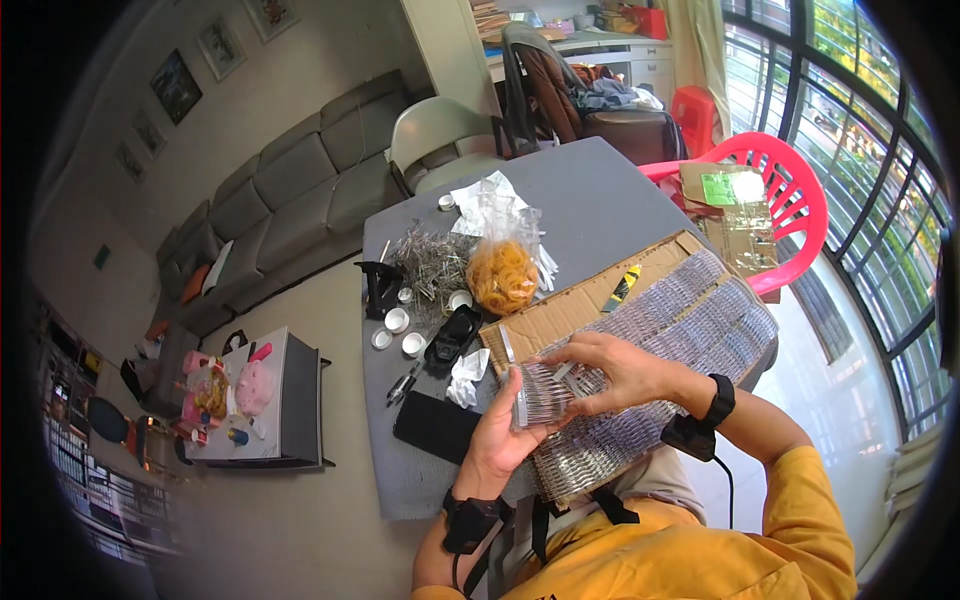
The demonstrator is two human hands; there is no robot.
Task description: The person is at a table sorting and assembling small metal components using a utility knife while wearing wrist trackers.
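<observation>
My left hand (494, 437) is closed on the left and lower side of a flat bundle of thin silver metal strips (541, 393), lined up side by side. On its right side my right hand (622, 370) bends over the bundle, thumb and fingers pressed against it. A short pale strip (563, 372) shows by the right fingertips; whether they pinch it I cannot tell. Below both hands, a cardboard sheet (560, 305) carries long rows of similar silver pieces (672, 345). A narrow pale strip (507, 343) lies by the cardboard's left edge.
On the grey table (600, 190) are a yellow-and-black cutter (622, 288), a bag of orange rubber bands (503, 277), a pile of thin metal pieces (432, 262), small white cups (397, 320), a black phone (436, 427) and crumpled paper (468, 376). A pink chair (800, 190) stands beyond.
</observation>
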